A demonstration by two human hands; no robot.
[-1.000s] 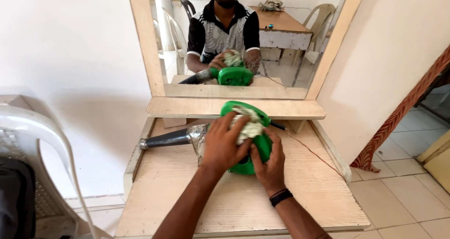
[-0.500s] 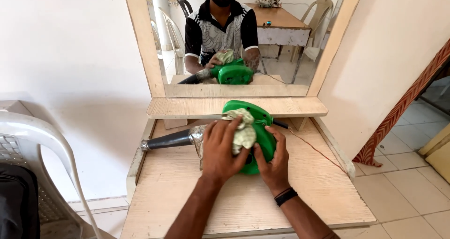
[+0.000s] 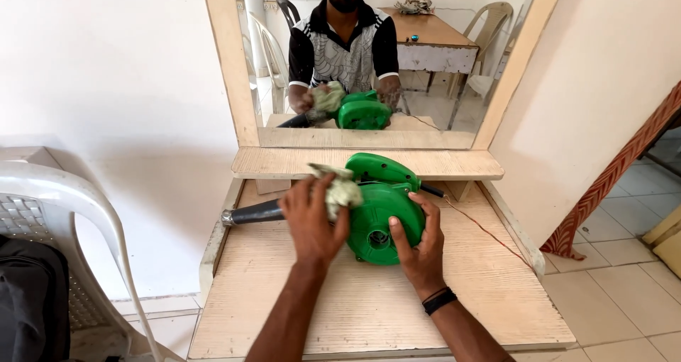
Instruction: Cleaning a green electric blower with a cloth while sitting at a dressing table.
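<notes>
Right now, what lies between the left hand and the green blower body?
A crumpled pale cloth, pressed by the left hand against the green blower; the head view shows it. The right hand touches the housing directly.

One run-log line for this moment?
left hand: presses cloth on blower | right hand: steadies green blower | on wooden table

Bright, even daylight from the right, soft shadows, sharp focus, slight wide-angle bending at the edges.
</notes>
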